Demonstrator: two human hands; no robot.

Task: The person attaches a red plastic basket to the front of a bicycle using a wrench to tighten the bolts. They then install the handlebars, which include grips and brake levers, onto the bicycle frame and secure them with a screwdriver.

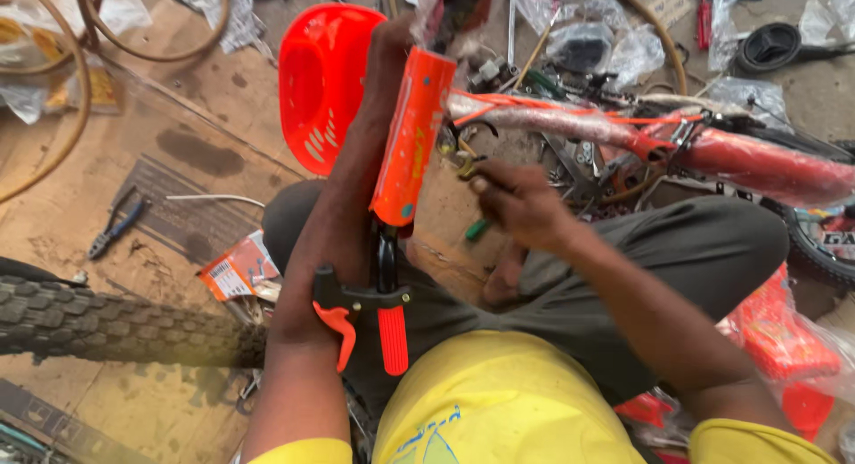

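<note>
Orange foam padding (411,139) sleeves a handlebar (385,259) that stands almost upright over the person's lap, its long axis running from the orange grip (393,339) near the yellow shirt (499,402) up and slightly right toward the top of the view. Just above the grip, a black clamp carries an orange brake lever (338,326) that sticks out to the left.

The left arm lies alongside the bar, pressed against it, and the left hand (392,41) reaches to the far end of the padding, where it appears closed around the bar's top, though plastic wrap partly hides the fingers. The right hand (517,201) sits just right of the padding's lower half, close but not touching it, fingers pinched on a small dark metal fitting (463,161); a green-handled tool (476,229) shows just beneath that hand. So the bar lies to the left of the right hand, and the left hand is the one on it.

Beyond, a red bicycle frame (623,134) wrapped in plastic lies across the floor to the right, a red plastic seat (325,81) sits behind the left arm, a knobby tyre (107,321) crosses the lower left, and blue-handled pliers (116,223) rest on cardboard (89,161).
</note>
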